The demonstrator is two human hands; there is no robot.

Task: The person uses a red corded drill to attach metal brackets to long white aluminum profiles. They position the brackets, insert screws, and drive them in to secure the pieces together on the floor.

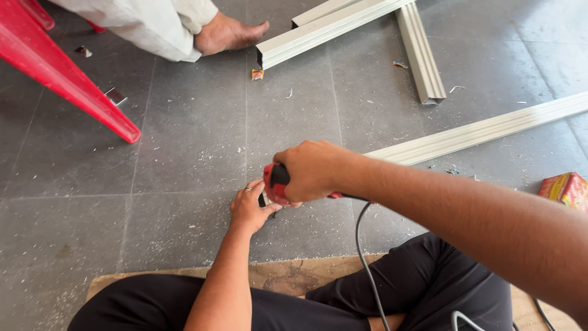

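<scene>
Seated cross-legged in black trousers (422, 282) on a wooden board (294, 276) laid over the grey tiled floor (184, 141), a person bends over a red and black corded power tool (277, 182), which sits low over the floor just past the board's far edge. The right hand (312, 170) is clenched over the top of the tool's body, knuckles up, the forearm reaching in from the lower right across the knee. The left hand (250, 207), a ring on one finger, lies on the tile just beside and below the tool, fingers curled toward a small piece under it; whether it grips that piece cannot be told, since the tool covers it. A dark power cord (362, 245) trails back from the tool over the board, between the legs. To the right, a small red and yellow box (566, 189) sits near the frame's edge. A long pale metal channel (484, 130) runs from behind the right wrist out to the right. To the left of the hands, open tile dusted with fine shavings stretches up to the red plastic leg (73, 86) slanting in from the upper left. Farther off, two more pale metal sections (343, 24) lie crossed near another person's bare foot (229, 32) and light trouser leg.
</scene>
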